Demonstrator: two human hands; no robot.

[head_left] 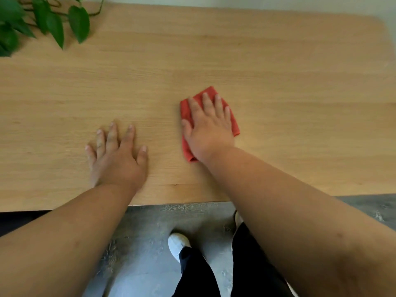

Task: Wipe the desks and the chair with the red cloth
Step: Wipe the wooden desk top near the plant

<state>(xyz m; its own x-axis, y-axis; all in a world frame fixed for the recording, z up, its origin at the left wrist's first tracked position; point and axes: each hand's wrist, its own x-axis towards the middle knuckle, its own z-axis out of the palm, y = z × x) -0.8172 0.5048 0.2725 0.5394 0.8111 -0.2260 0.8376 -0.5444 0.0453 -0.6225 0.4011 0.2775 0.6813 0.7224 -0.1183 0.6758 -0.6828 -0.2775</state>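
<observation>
Item, worktop-wiping step: we press our right hand (pixel 209 127), grip spread flat on the red cloth (pixel 232 120) at mid-worktop (pixel 278 61), left hand (pixel 116 156) flat and empty left of the cloth, plant (pixel 42 20) far-left; next, we judge, 1 sweep toward unwiped wood.

I see my right hand (pixel 209 127) pressed flat, fingers spread, on the folded red cloth (pixel 186 110) on the wooden desk (pixel 278 71). My left hand (pixel 116 155) lies palm down on bare wood beside it, apart from the cloth. Green plant leaves (pixel 53 24) overhang the far left corner (stems trailing). Below the desk edge, a white shoe (pixel 177 243) stands on grey floor (pixel 139 232).
</observation>
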